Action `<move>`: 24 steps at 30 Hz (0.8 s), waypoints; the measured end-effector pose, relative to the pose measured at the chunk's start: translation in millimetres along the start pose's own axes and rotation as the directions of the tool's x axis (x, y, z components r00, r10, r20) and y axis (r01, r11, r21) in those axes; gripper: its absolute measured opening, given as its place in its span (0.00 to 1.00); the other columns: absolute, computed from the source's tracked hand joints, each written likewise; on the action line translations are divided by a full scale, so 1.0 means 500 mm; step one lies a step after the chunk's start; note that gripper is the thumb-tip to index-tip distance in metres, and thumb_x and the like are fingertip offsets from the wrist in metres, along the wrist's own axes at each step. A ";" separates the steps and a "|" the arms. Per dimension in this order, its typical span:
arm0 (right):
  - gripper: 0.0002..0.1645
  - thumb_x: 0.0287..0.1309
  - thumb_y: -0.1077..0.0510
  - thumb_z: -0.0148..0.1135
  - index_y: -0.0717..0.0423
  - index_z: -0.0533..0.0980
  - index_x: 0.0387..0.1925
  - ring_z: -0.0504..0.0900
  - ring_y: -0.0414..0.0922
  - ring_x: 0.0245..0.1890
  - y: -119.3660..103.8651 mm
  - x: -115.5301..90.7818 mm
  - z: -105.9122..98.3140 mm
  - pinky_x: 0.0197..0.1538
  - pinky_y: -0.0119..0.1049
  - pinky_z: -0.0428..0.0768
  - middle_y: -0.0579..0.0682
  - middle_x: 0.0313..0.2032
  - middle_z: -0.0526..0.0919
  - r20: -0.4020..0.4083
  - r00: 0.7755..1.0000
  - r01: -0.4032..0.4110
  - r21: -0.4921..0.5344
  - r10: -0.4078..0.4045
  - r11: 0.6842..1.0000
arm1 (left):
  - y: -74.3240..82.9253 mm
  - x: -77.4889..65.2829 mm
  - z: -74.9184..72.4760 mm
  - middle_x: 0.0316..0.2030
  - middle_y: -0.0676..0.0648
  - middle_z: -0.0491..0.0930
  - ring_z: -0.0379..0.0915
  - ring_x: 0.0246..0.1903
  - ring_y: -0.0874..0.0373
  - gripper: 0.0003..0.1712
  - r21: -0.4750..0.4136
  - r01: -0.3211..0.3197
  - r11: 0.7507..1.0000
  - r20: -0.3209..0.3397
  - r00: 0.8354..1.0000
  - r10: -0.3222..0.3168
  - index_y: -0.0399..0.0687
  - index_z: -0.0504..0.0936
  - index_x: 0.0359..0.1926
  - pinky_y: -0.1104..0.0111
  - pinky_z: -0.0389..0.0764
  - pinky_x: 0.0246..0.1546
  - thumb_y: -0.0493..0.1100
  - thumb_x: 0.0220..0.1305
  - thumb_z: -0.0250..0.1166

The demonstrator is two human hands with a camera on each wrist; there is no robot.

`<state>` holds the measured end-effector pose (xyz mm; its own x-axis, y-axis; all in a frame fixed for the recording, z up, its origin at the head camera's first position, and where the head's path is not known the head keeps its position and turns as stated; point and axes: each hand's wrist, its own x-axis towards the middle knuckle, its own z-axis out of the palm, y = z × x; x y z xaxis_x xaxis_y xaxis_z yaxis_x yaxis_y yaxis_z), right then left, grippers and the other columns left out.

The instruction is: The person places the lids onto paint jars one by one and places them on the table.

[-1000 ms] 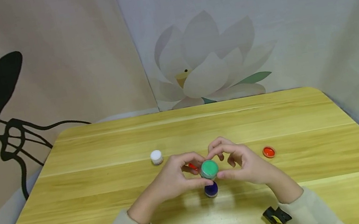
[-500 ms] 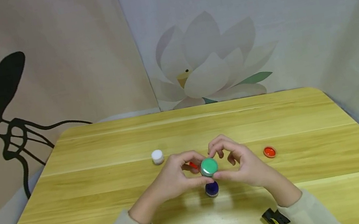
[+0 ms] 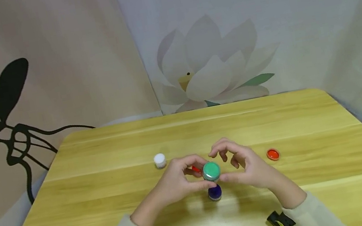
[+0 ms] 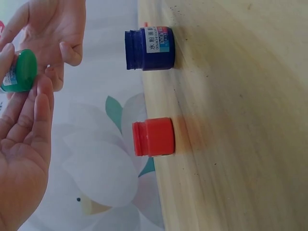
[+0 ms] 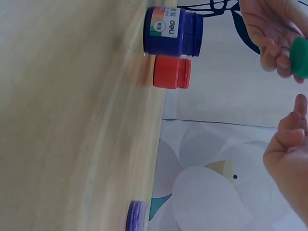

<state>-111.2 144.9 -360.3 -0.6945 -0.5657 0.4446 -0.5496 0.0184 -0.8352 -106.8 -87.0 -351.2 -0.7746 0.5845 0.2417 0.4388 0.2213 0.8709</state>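
Observation:
My left hand grips a small green paint jar between thumb and fingers, held up above the table. In the left wrist view the jar shows a label on its side. My right hand is just right of it, thumb tip close by the jar's side and fingers loosely bent; in the right wrist view its fingers stand apart from the jar. Below the hands stands a dark blue jar with a bare threaded neck. A red jar, also lidless, is partly hidden behind my left fingers in the head view.
A white jar stands on the wooden table left of my hands. To the right lies a flat red-orange lid. The right wrist view shows a violet-edged flat cap. A printed curtain hangs behind the table.
My right thumb and index finger came in toward the green jar, then drew back slightly, widening the gap to it. My left hand keeps holding the jar in nearly the same place.

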 end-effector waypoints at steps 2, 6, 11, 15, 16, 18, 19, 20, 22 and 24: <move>0.24 0.54 0.67 0.70 0.52 0.75 0.53 0.64 0.45 0.39 0.000 0.000 -0.003 0.25 0.41 0.61 0.49 0.46 0.73 0.014 1.000 0.006 0.019 -0.006 1.000 | -0.001 -0.001 0.001 0.37 0.51 0.86 0.79 0.38 0.66 0.15 -0.003 0.001 1.000 0.002 1.000 -0.001 0.49 0.84 0.42 0.67 0.85 0.44 0.41 0.53 0.77; 0.22 0.57 0.66 0.69 0.54 0.77 0.53 0.64 0.45 0.39 -0.001 0.001 -0.007 0.24 0.41 0.60 0.46 0.47 0.72 0.048 0.999 0.013 0.039 -0.014 0.999 | 0.001 0.000 0.002 0.37 0.50 0.86 0.79 0.39 0.66 0.15 -0.001 -0.001 1.000 0.019 1.000 0.001 0.47 0.84 0.42 0.68 0.85 0.44 0.40 0.53 0.77; 0.20 0.58 0.66 0.68 0.52 0.79 0.52 0.66 0.42 0.38 -0.003 0.001 -0.011 0.24 0.40 0.60 0.49 0.50 0.72 0.069 0.997 0.018 0.038 -0.021 0.999 | 0.004 0.005 0.002 0.37 0.50 0.86 0.79 0.38 0.66 0.16 0.002 -0.016 1.000 0.025 1.000 0.016 0.47 0.84 0.43 0.68 0.85 0.44 0.40 0.53 0.77; 0.20 0.55 0.67 0.69 0.51 0.79 0.49 0.66 0.45 0.38 -0.003 0.001 -0.009 0.23 0.42 0.60 0.49 0.47 0.72 0.066 0.998 0.023 0.016 -0.025 1.000 | 0.004 0.004 0.004 0.37 0.50 0.86 0.79 0.38 0.66 0.16 -0.004 -0.024 1.000 0.030 0.999 0.024 0.47 0.84 0.42 0.67 0.86 0.44 0.40 0.53 0.77; 0.20 0.54 0.68 0.70 0.50 0.78 0.48 0.65 0.45 0.38 -0.003 0.001 -0.008 0.23 0.42 0.60 0.48 0.47 0.72 0.062 0.998 0.023 0.010 -0.024 1.000 | 0.004 0.004 0.005 0.37 0.50 0.86 0.79 0.38 0.66 0.16 -0.007 -0.023 1.000 0.032 0.999 0.023 0.47 0.84 0.42 0.67 0.86 0.43 0.40 0.53 0.77; 0.21 0.52 0.68 0.71 0.50 0.77 0.47 0.64 0.46 0.39 -0.003 0.000 -0.006 0.23 0.42 0.60 0.48 0.45 0.72 0.052 0.998 0.023 -0.004 -0.022 1.000 | 0.003 0.003 0.007 0.37 0.50 0.86 0.79 0.38 0.67 0.16 -0.011 -0.020 1.000 0.034 0.999 0.020 0.46 0.84 0.43 0.67 0.86 0.44 0.40 0.53 0.77; 0.21 0.51 0.67 0.71 0.50 0.77 0.46 0.64 0.45 0.39 -0.004 0.000 -0.005 0.23 0.42 0.60 0.48 0.45 0.72 0.046 0.999 0.019 -0.012 -0.019 1.000 | 0.002 0.003 0.008 0.37 0.49 0.86 0.79 0.38 0.67 0.16 -0.011 -0.021 1.000 0.034 0.999 0.021 0.46 0.84 0.43 0.68 0.85 0.44 0.40 0.53 0.77; 0.21 0.51 0.67 0.72 0.50 0.77 0.45 0.65 0.44 0.39 -0.005 -0.001 -0.004 0.24 0.42 0.61 0.48 0.45 0.73 0.039 0.999 0.016 -0.018 -0.015 1.000 | 0.001 0.003 0.010 0.37 0.49 0.86 0.79 0.38 0.66 0.16 -0.009 -0.022 1.000 0.032 0.999 0.022 0.46 0.84 0.43 0.68 0.85 0.44 0.40 0.54 0.77; 0.21 0.50 0.67 0.73 0.49 0.76 0.44 0.65 0.43 0.39 -0.007 -0.001 -0.002 0.24 0.41 0.60 0.47 0.45 0.73 0.022 1.000 0.008 -0.028 -0.008 1.000 | 0.000 0.004 0.011 0.37 0.49 0.86 0.79 0.38 0.66 0.15 -0.006 -0.027 1.000 0.028 0.999 0.027 0.46 0.84 0.43 0.68 0.85 0.44 0.40 0.54 0.76; 0.21 0.50 0.66 0.73 0.49 0.75 0.43 0.65 0.43 0.39 -0.009 -0.002 0.001 0.25 0.41 0.61 0.47 0.45 0.73 0.005 1.000 -0.004 -0.037 0.004 0.999 | -0.002 0.005 0.013 0.37 0.48 0.86 0.79 0.38 0.66 0.15 -0.005 -0.033 0.999 0.025 0.999 0.033 0.45 0.84 0.43 0.68 0.85 0.44 0.40 0.55 0.76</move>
<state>-107.7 145.0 -357.5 -0.6943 -0.5700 0.4394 -0.5638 0.0513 -0.8243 -106.0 -80.7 -354.2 -0.7477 0.6112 0.2598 0.4620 0.1978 0.8645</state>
